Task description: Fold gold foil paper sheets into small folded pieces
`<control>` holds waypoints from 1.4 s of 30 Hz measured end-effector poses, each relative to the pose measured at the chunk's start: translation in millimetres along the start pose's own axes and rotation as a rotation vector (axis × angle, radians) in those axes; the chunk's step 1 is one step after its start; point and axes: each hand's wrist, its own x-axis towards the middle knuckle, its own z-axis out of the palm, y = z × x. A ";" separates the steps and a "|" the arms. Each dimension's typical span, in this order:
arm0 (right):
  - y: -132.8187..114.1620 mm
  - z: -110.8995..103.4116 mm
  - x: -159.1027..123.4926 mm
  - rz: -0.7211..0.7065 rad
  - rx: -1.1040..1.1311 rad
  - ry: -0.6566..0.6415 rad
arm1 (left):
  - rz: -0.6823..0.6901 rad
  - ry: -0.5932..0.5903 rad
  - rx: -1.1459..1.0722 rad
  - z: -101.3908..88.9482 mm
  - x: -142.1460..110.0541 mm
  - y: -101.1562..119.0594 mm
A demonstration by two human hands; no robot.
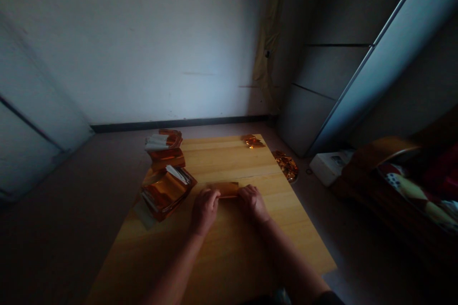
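A small strip of shiny copper-coloured foil paper [226,189] lies near the middle of a wooden table [232,248]. My left hand [203,208] grips its left end with curled fingers. My right hand [253,201] grips its right end the same way. The strip stretches flat between both hands. To the left, a loose stack of the same foil sheets [165,193] rests by the table's left edge, close to my left hand.
More foil stacks [163,147] sit at the table's far left corner. A crumpled foil piece [252,141] lies at the far right corner. A dish of foil pieces [286,166] and a white box [329,166] stand on the floor at right.
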 end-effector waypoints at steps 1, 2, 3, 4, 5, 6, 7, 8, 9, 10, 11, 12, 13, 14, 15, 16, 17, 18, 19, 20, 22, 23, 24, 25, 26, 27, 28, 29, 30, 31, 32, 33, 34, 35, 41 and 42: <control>0.7 2.1 0.7 0.052 0.079 0.038 | -0.017 0.012 -0.007 -0.2 -0.2 0.0; 1.0 4.1 1.7 0.112 0.170 0.077 | -0.036 0.025 -0.016 -0.3 -0.7 -0.1; 0.7 5.8 2.8 0.175 0.269 0.110 | -0.059 0.042 -0.029 -0.3 -1.4 -0.4; -0.1 7.2 3.9 0.238 0.372 0.132 | -0.088 0.059 -0.050 -0.1 -2.3 -0.8; -1.5 8.1 5.1 0.298 0.473 0.143 | -0.123 0.075 -0.075 0.5 -3.2 -1.2; -3.1 8.8 6.2 0.351 0.568 0.141 | -0.160 0.086 -0.104 1.2 -4.2 -1.7; -4.8 9.1 7.1 0.394 0.652 0.132 | -0.195 0.091 -0.133 2.0 -5.1 -2.2; -6.5 9.3 7.9 0.429 0.722 0.127 | -0.224 0.088 -0.159 2.9 -5.8 -2.5; -7.9 9.3 8.6 0.457 0.777 0.129 | -0.247 0.082 -0.180 3.6 -6.3 -2.6; -9.0 9.1 9.2 0.476 0.823 0.135 | -0.263 0.077 -0.197 4.1 -6.6 -2.5; -9.7 8.7 9.7 0.490 0.861 0.142 | -0.273 0.074 -0.214 4.3 -6.7 -2.2; -10.3 8.0 10.2 0.504 0.892 0.147 | -0.281 0.073 -0.229 4.1 -6.6 -1.7; -10.6 6.9 10.8 0.522 0.919 0.146 | -0.290 0.072 -0.244 3.6 -6.4 -1.0; -11.0 5.4 11.4 0.542 0.943 0.139 | -0.299 0.068 -0.258 2.7 -6.2 -0.2; -11.5 3.6 12.0 0.562 0.967 0.131 | -0.306 0.062 -0.273 1.6 -6.0 0.6; -12.1 1.5 12.7 0.583 0.993 0.123 | -0.309 0.050 -0.288 0.4 -5.9 1.5; -12.8 -0.6 13.3 0.604 1.021 0.119 | -0.306 0.037 -0.303 -0.8 -5.8 2.2; -13.7 -2.6 13.8 0.622 1.050 0.117 | -0.300 0.023 -0.314 -1.9 -5.8 2.8; -14.6 -4.5 14.2 0.636 1.077 0.115 | -0.291 0.014 -0.321 -2.7 -5.8 3.3; -15.5 -6.1 14.5 0.643 1.098 0.112 | -0.284 0.011 -0.323 -3.3 -5.8 3.7; -16.9 -8.1 14.7 0.640 1.124 0.099 | -0.277 0.012 -0.324 -3.4 -5.7 3.9; -17.3 -8.5 14.6 0.631 1.134 0.095 | -0.278 0.018 -0.325 -3.1 -5.7 3.7; -17.7 -8.5 14.6 0.621 1.144 0.093 | -0.280 0.027 -0.326 -2.7 -5.6 3.5; -17.8 -8.1 14.6 0.611 1.149 0.091 | -0.283 0.040 -0.328 -2.1 -5.6 3.0; -17.9 -7.4 14.8 0.602 1.149 0.087 | -0.282 0.054 -0.328 -1.5 -5.7 2.4; -18.0 -6.6 15.2 0.594 1.143 0.083 | -0.281 0.070 -0.328 -0.9 -5.8 1.7; -18.1 -5.9 15.9 0.587 1.133 0.084 | -0.279 0.085 -0.330 -0.2 -6.1 0.8; -18.2 -5.5 16.9 0.582 1.120 0.092 | -0.278 0.096 -0.338 0.4 -6.4 -0.1; -18.5 -5.6 18.2 0.579 1.109 0.104 | -0.281 0.099 -0.355 1.0 -6.8 -0.9; -18.9 -6.2 19.6 0.578 1.105 0.119 | -0.284 0.099 -0.381 1.7 -7.3 -1.8; -19.5 -7.3 21.2 0.581 1.108 0.137 | -0.289 0.097 -0.420 2.4 -7.7 -2.5; -20.2 -8.9 22.6 0.585 1.120 0.156 | -0.300 0.099 -0.469 3.2 -8.0 -3.1; -21.2 -10.7 23.8 0.588 1.141 0.177 | -0.316 0.100 -0.527 3.9 -8.2 -3.4; -22.3 -12.6 24.6 0.591 1.170 0.199 | -0.340 0.105 -0.587 4.4 -8.1 -3.5; -31.2 -11.1 18.9 0.630 1.322 0.228 | -0.433 0.060 -0.718 -0.3 -2.9 1.1; -32.3 -8.3 17.1 0.642 1.332 0.195 | -0.430 0.048 -0.714 -1.9 -1.9 2.3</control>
